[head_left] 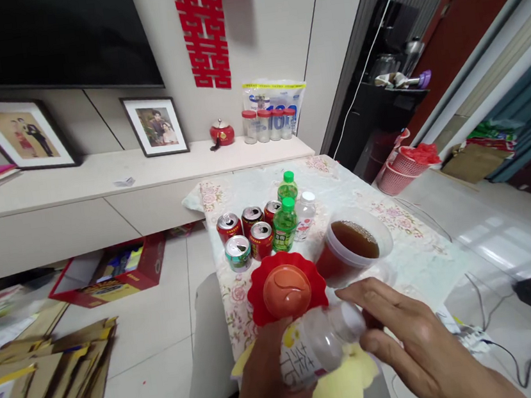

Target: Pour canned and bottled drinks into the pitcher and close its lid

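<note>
My left hand point(268, 379) is wrapped round a clear plastic bottle point(308, 352) with a white cap, held tilted over the near edge of the table. Beside the cap is my right hand point(402, 330), its fingers spread, thumb close to the cap. Behind the bottle sits a red scalloped dish point(260, 277) with an orange-brown centre. A clear tub point(348, 243) of brown liquid stands to its right. Farther back are several cans point(261, 241), two green-capped bottles point(284, 224) and another white-capped clear bottle point(305, 215).
A floral cloth covers the table point(413, 258). A yellow plush item point(344, 386) lies below my hands. Behind runs a white cabinet point(193, 162) with framed photos and jars. Flattened cardboard point(42, 394) and a red box point(135, 283) are on the floor at left; cables lie at right.
</note>
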### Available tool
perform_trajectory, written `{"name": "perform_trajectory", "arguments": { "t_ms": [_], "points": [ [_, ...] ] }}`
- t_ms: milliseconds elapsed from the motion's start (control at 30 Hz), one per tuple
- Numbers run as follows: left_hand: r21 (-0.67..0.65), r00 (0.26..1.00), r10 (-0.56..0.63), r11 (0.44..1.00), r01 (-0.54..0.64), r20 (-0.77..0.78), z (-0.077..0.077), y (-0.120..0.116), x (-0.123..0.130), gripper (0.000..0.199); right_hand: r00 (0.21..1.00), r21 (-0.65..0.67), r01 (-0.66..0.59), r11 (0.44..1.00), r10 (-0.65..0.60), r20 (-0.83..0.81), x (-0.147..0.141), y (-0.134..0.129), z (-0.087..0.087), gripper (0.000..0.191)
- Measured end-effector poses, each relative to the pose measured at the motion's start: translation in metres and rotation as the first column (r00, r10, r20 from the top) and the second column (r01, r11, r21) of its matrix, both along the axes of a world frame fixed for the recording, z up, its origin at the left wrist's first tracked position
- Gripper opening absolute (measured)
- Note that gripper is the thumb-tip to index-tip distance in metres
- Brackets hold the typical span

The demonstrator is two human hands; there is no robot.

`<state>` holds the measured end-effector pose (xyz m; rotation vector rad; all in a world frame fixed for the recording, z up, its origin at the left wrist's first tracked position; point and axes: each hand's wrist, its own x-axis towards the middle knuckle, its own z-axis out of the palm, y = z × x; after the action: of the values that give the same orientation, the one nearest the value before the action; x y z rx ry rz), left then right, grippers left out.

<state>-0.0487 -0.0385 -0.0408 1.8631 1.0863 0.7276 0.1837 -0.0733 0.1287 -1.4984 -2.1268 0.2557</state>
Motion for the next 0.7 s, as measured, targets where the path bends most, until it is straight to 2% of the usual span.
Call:
{"name": "perform_trajectory", "arguments": {
  "t_ms": [67,167,267,333,400,467,533,567,600,633,700],
  "points": [
    [-0.064,0.999,0.038,0.997,-0.037,0.016,0.003,0.001,0.002,0.069,1.0,0.008,-0.023,1.0,0.023,-0.006,0.0,0.001,0.007,0.033],
    [0.026,0.993,0.094,0.995,-0.096,0.071,0.005,0.003,0.008,0.075,0.999,-0.004,-0.046,0.999,0.046,-0.006,0.0,0.004,0.021,0.04],
    [0.097,0.995,0.007,0.995,-0.017,0.098,0.014,0.008,0.015,0.095,0.997,0.017,-0.08,0.997,0.08,0.023,0.004,0.011,0.04,0.052],
    [0.133,0.993,-0.012,0.991,-0.004,0.121,0.022,0.014,0.018,0.119,0.997,0.092,-0.023,0.996,0.017,0.069,0.014,0.018,0.058,0.05],
    [0.168,0.986,0.051,0.983,-0.078,0.16,0.024,0.021,0.017,0.126,0.981,0.225,0.143,0.964,-0.169,0.1,0.033,0.03,0.079,0.036],
    [0.166,0.961,0.184,0.961,-0.22,0.204,0.017,0.027,0.013,0.104,0.94,0.394,0.289,0.872,-0.336,0.054,0.057,0.051,0.099,0.03],
    [0.141,0.91,0.329,0.918,-0.371,0.25,0.004,0.032,0.008,0.078,0.873,0.446,0.392,0.804,-0.479,0.096,0.085,0.081,0.11,0.037],
    [0.118,0.885,0.38,0.899,-0.422,0.268,-0.004,0.033,0.006,0.069,0.844,0.463,0.404,0.788,-0.517,0.144,0.098,0.098,0.11,0.042],
    [0.089,0.867,0.41,0.889,-0.45,0.282,-0.013,0.033,0.004,0.064,0.819,0.457,0.408,0.79,-0.538,0.199,0.11,0.116,0.107,0.046],
    [0.052,0.854,0.431,0.884,-0.464,0.291,-0.022,0.032,0.003,0.061,0.806,0.394,0.409,0.823,-0.528,0.268,0.121,0.134,0.1,0.048],
    [-0.025,0.835,0.454,0.882,-0.47,0.311,-0.038,0.029,0.002,0.06,0.811,0.274,0.41,0.87,-0.485,0.327,0.136,0.168,0.078,0.046]
  ]
}}
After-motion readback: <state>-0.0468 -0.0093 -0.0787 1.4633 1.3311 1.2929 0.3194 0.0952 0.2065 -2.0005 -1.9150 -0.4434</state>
